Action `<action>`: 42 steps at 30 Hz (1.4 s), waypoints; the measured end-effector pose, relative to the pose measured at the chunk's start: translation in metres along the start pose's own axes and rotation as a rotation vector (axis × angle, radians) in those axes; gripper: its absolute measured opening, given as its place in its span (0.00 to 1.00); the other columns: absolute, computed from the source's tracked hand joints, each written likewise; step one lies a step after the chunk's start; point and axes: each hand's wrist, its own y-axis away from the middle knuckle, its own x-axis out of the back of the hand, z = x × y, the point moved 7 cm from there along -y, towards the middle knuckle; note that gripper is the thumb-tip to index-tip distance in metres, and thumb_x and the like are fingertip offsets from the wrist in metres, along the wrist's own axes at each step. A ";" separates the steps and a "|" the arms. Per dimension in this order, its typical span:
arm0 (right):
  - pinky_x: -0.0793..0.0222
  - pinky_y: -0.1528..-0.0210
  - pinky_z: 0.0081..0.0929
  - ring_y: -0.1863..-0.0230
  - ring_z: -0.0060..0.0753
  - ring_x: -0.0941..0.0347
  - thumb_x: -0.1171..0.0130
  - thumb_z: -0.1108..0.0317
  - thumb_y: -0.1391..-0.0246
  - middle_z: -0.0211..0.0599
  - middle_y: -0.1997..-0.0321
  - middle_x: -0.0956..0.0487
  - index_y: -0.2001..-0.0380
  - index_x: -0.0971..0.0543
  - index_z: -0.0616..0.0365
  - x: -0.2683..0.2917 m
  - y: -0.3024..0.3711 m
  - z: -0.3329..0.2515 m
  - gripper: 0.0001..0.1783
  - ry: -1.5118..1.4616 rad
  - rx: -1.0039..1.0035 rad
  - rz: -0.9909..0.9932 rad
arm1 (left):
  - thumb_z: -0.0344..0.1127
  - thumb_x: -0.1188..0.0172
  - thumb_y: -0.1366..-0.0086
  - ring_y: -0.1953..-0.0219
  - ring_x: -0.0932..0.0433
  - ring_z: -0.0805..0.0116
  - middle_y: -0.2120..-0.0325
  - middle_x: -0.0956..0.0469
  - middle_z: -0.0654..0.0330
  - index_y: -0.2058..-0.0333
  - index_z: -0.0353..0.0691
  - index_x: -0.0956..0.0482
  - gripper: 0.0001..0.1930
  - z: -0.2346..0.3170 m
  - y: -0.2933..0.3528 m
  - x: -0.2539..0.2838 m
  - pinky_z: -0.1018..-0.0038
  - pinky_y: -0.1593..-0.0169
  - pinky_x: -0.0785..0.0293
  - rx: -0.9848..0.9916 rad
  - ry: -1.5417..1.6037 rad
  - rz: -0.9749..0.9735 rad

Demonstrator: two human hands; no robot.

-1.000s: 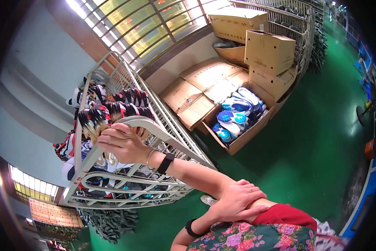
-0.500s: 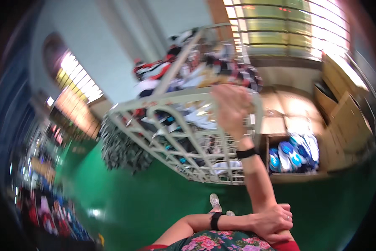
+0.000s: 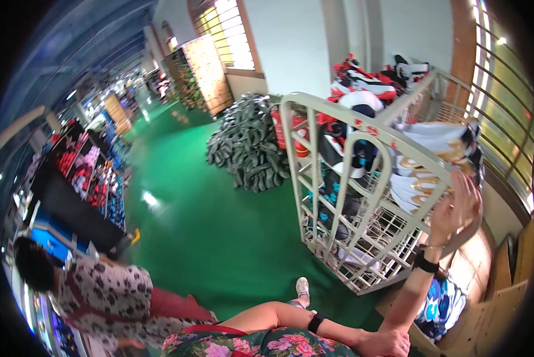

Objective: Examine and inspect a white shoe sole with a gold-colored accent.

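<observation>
My right hand [image 3: 454, 205] is stretched out to a cream metal cage cart [image 3: 371, 128] and closed at the right end of its top rail. A black band circles that wrist. My left arm crosses in front of my body, and my left hand [image 3: 387, 344] is wrapped around my right forearm near the elbow. Inside the cart lie white shoe parts with gold trim [image 3: 407, 184]. Red, white and black shoe parts [image 3: 365, 83] are heaped higher, towards the back.
A heap of dark grey shoe soles [image 3: 249, 143] lies left of the cart, with red fire extinguishers [image 3: 300, 134] between. At lower left a person [image 3: 106, 291] stands near a loaded rack [image 3: 85, 166]. Blue and white pieces [image 3: 442, 306] fill a cardboard box [image 3: 469, 333] at right.
My view has swung left, so the cart appears further right. The person at lower left has come into sight. My right hand stays at the cart's rail; my left still grips my right arm.
</observation>
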 end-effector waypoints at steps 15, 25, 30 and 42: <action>0.38 0.39 0.38 0.46 0.38 0.25 0.52 0.83 0.52 0.36 0.49 0.19 0.51 0.20 0.58 -0.006 0.000 -0.010 0.25 0.020 -0.033 -0.086 | 0.43 0.47 0.30 0.70 0.19 0.56 0.73 0.18 0.53 0.71 0.37 0.16 0.18 -0.025 0.024 0.019 0.66 0.64 0.25 0.088 0.090 0.021; 0.36 0.40 0.36 0.46 0.38 0.25 0.50 0.83 0.51 0.35 0.49 0.19 0.53 0.19 0.59 -0.005 0.000 0.002 0.22 0.017 -0.137 -0.108 | 0.42 0.47 0.29 0.69 0.19 0.55 0.72 0.18 0.51 0.70 0.35 0.16 0.18 -0.024 0.033 0.029 0.66 0.64 0.24 0.112 0.086 0.097; 0.36 0.39 0.36 0.45 0.38 0.25 0.51 0.83 0.51 0.35 0.48 0.19 0.54 0.20 0.60 -0.003 0.001 0.000 0.21 -0.010 -0.140 -0.129 | 0.41 0.50 0.28 0.71 0.19 0.55 0.73 0.19 0.49 0.72 0.33 0.18 0.20 -0.021 0.028 0.020 0.65 0.66 0.25 0.077 0.124 0.100; 0.36 0.39 0.38 0.45 0.38 0.26 0.51 0.82 0.50 0.34 0.48 0.20 0.63 0.20 0.60 -0.006 0.003 0.000 0.14 0.016 -0.012 -0.129 | 0.40 0.49 0.29 0.72 0.19 0.57 0.74 0.18 0.53 0.71 0.35 0.17 0.18 -0.010 0.010 0.015 0.66 0.67 0.25 0.024 0.100 0.110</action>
